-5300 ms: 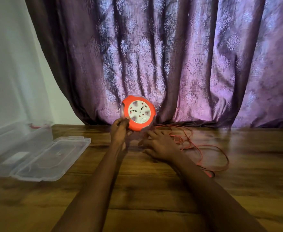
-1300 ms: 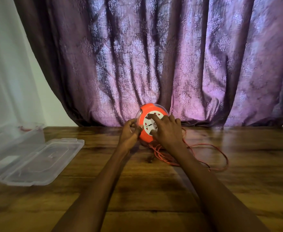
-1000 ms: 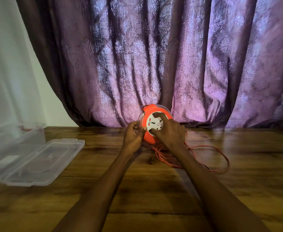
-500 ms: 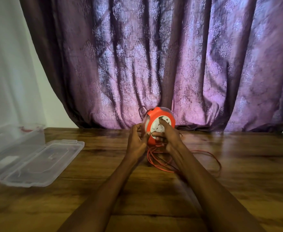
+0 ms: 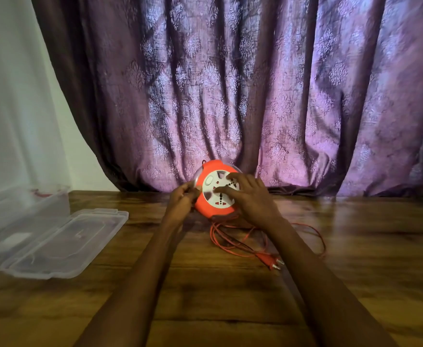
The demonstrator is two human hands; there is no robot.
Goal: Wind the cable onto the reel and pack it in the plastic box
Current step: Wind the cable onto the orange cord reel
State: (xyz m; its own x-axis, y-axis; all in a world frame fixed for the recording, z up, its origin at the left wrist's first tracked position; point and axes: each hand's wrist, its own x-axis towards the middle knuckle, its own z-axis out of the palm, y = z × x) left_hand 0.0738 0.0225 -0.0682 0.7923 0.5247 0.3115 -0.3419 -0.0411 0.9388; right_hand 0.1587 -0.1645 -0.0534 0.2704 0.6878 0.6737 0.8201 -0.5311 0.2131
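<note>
one orange reel [image 5: 206,196] held upright over the bench [image 5: 355,246], white socket face twd the cam. left hand [image 5: 181,204] grips its left rim, right hand [image 5: 251,199] lies open w/ fingers spread on the face, not closed round anything. one red cable [image 5: 233,240] in loose loops on the bench under the reel, one 2-pin plug [image 5: 273,262] at its end. one clear box [image 5: 25,211] far left, lid [image 5: 65,242] flipped open, nothing packed yet.

No readable text anywhere.

Wooden table [image 5: 355,284]: cable [image 5: 233,242], plastic box [image 5: 17,236].
</note>
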